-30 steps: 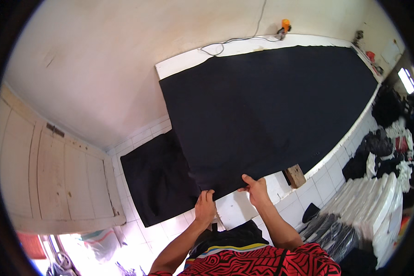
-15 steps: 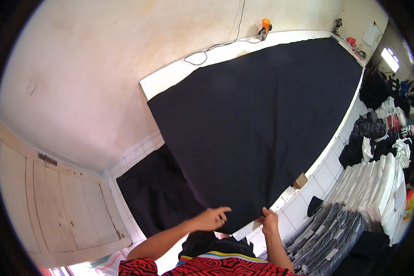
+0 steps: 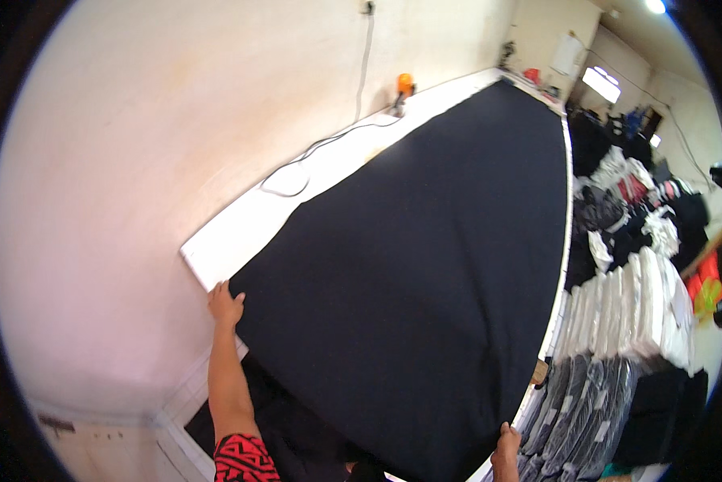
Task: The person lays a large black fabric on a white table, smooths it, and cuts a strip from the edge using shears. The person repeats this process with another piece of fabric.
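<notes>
A wide sheet of black fabric lies spread over a long white table. My left arm is stretched out to the fabric's far left corner, and my left hand has its fingers closed on the edge there. Low on the right, my right hand grips the fabric's near right edge with the thumb uppermost; its other fingers are mostly hidden. Soft creases run through the cloth close to that hand. More black fabric hangs or lies below the table's near end.
An orange-topped cutting machine stands on the table by the wall, its cable trailing along the top. A brown block sits at the right edge. Beyond are plastic-wrapped stacks and heaped clothes.
My left hand has gone from over the near edge out to the fabric's left corner and closed on it. My right hand stays at the right edge. The view has turned.
</notes>
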`<action>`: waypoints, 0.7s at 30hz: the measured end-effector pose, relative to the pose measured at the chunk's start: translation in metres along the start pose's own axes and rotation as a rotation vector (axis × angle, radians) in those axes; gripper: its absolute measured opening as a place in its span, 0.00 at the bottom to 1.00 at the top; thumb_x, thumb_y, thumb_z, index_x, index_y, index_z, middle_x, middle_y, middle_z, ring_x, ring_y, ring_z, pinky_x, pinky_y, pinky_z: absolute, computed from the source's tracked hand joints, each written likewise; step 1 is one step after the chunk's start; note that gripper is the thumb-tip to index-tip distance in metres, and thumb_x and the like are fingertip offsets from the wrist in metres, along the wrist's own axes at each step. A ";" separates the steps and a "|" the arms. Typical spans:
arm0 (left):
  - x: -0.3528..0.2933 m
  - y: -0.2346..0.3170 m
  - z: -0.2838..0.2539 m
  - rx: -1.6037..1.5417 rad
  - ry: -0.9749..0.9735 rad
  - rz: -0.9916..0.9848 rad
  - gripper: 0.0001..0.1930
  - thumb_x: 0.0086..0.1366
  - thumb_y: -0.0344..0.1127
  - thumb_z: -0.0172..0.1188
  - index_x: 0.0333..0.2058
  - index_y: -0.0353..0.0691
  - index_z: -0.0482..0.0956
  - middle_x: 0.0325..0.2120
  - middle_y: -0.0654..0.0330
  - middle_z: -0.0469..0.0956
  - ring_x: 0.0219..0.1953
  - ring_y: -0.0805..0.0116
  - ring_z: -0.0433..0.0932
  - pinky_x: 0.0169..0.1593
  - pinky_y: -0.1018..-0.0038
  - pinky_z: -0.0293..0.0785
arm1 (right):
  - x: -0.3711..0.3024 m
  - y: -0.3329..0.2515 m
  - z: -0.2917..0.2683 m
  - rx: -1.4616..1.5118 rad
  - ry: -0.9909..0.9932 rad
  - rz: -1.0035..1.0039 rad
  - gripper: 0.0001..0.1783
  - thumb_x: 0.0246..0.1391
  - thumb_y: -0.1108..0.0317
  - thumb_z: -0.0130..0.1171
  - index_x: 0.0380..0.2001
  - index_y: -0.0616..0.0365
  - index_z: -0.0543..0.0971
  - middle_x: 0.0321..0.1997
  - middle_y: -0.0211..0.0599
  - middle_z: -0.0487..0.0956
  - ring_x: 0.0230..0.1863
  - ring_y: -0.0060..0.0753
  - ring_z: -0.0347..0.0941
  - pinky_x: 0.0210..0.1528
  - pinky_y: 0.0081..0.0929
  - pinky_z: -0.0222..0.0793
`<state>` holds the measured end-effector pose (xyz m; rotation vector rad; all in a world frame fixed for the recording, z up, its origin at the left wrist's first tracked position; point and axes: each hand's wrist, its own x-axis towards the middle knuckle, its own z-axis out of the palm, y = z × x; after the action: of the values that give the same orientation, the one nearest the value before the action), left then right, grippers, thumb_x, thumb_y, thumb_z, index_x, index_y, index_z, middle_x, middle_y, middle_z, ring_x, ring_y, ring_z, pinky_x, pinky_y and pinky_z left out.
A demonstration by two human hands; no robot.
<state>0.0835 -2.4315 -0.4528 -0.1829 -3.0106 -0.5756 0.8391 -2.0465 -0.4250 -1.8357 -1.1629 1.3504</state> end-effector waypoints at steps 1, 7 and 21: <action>0.008 0.002 -0.003 0.018 -0.036 -0.003 0.40 0.62 0.49 0.80 0.70 0.43 0.76 0.70 0.45 0.73 0.76 0.41 0.65 0.74 0.46 0.66 | -0.001 -0.006 0.002 -0.057 0.044 0.044 0.14 0.76 0.66 0.59 0.49 0.69 0.83 0.43 0.42 0.86 0.44 0.37 0.81 0.50 0.38 0.77; 0.033 0.038 -0.056 -0.199 -0.341 0.049 0.32 0.72 0.50 0.73 0.65 0.34 0.80 0.57 0.46 0.87 0.59 0.50 0.85 0.67 0.58 0.74 | -0.039 -0.036 0.024 -0.022 0.174 -0.157 0.15 0.78 0.65 0.58 0.35 0.63 0.81 0.35 0.33 0.80 0.37 0.27 0.71 0.43 0.34 0.69; 0.165 0.281 -0.311 -1.305 -0.283 0.106 0.27 0.80 0.49 0.62 0.57 0.25 0.84 0.56 0.46 0.86 0.58 0.53 0.82 0.67 0.59 0.73 | -0.064 -0.348 -0.008 0.548 0.076 -0.635 0.14 0.79 0.62 0.59 0.41 0.62 0.85 0.38 0.27 0.82 0.38 0.22 0.73 0.47 0.27 0.69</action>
<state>-0.0291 -2.2703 -0.0471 -0.4827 -2.2487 -2.4997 0.7328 -1.9449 -0.1031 -1.0020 -1.0686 1.0667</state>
